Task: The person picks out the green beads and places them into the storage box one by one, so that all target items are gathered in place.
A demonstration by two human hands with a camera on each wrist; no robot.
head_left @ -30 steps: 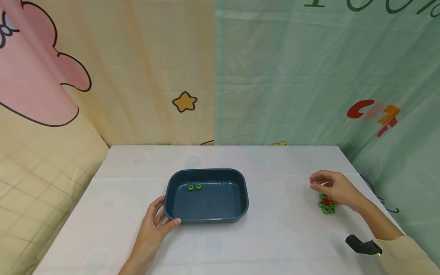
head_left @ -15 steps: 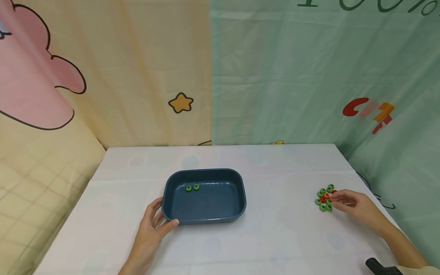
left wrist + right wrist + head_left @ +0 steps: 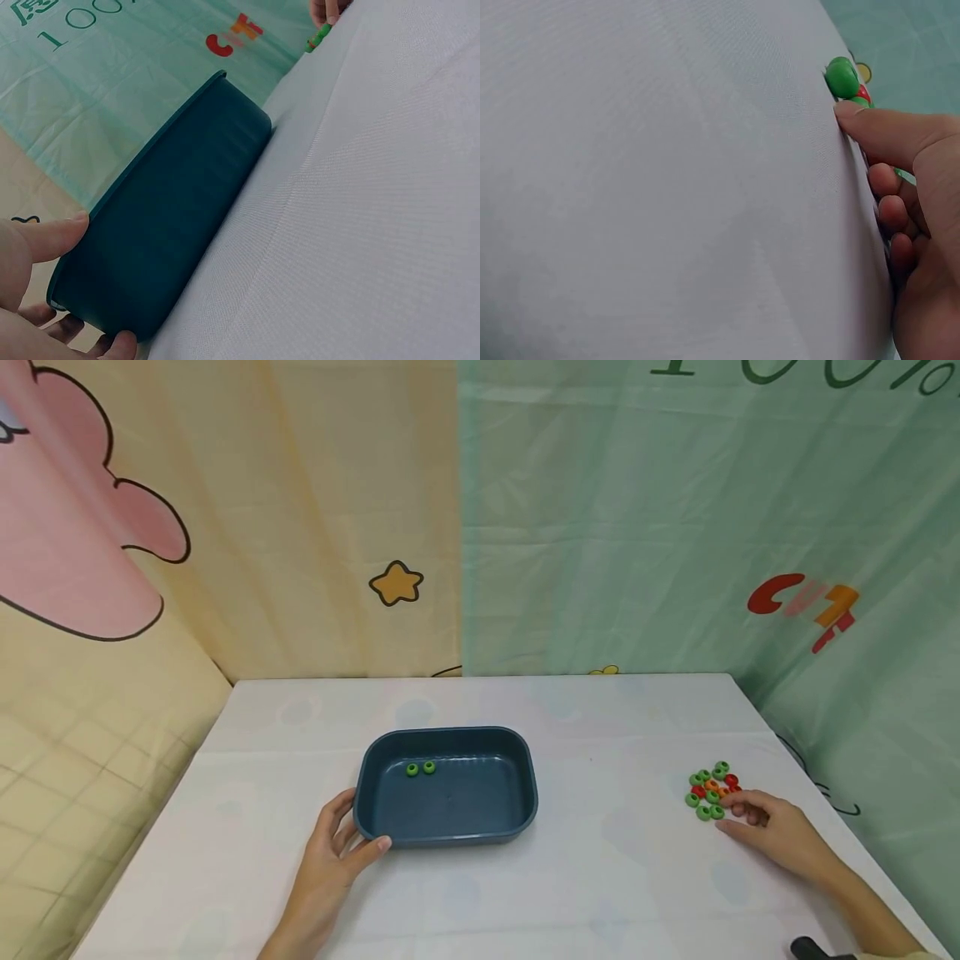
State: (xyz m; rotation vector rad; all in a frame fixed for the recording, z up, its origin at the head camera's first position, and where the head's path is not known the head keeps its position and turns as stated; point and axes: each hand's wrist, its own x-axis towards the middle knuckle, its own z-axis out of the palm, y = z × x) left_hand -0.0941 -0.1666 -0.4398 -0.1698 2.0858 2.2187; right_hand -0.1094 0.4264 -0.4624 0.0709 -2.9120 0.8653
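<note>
My left hand (image 3: 330,864) grips the near left corner of a dark blue plastic tray (image 3: 453,841). Its thumb lies on the front wall and the fingers go round the left side, as the left wrist view also shows. Two green beads (image 3: 421,768) lie inside the tray towards its back left. At the right of the table, my right hand (image 3: 787,839) is at the edge of a loose pile of green, red and orange beads (image 3: 705,792). Thumb and forefinger are apart there, the other fingers curled in. No held bead shows; the right wrist view partly hides the pile.
A white cloth covers the table (image 3: 600,877), with bare cloth between tray and beads. Printed curtains (image 3: 600,527) hang behind and beside it. A black piece (image 3: 817,948) sits near the right sleeve at the bottom edge.
My right hand has come down and back from above the pile to its near right side, uncovering more beads. The left hand and tray hold their place; the head view shifted slightly.
</note>
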